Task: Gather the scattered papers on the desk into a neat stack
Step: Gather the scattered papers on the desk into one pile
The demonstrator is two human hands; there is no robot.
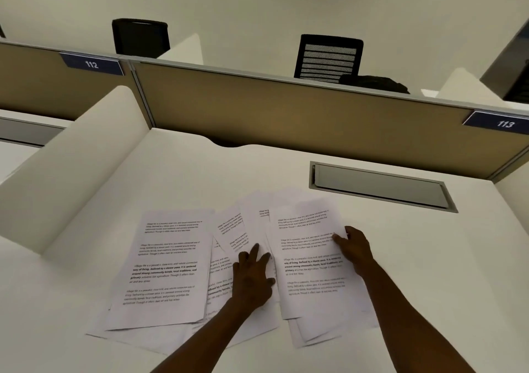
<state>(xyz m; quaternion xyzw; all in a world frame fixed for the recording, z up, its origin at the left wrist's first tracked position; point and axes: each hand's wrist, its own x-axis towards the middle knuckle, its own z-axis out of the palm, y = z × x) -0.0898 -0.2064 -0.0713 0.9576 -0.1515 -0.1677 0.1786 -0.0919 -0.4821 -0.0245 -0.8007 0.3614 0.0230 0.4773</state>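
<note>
Papers (169,267) lie fanned and overlapping on the near middle of the white tabletop (429,258), not yet squared. Left hand (253,279) rests flat on the central sheets, fingers (254,251) straight and spread wide. Right hand (355,248) holds the right edge of the rightmost top sheet (310,258), thumb on its face, fingers curled at the edge. A grey cable hatch (380,185) sits far right. A tan partition (286,109) bounds the far side.

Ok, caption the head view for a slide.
Two hands, left hand flat and right hand at the edge, gather printed papers on a desk.
</note>
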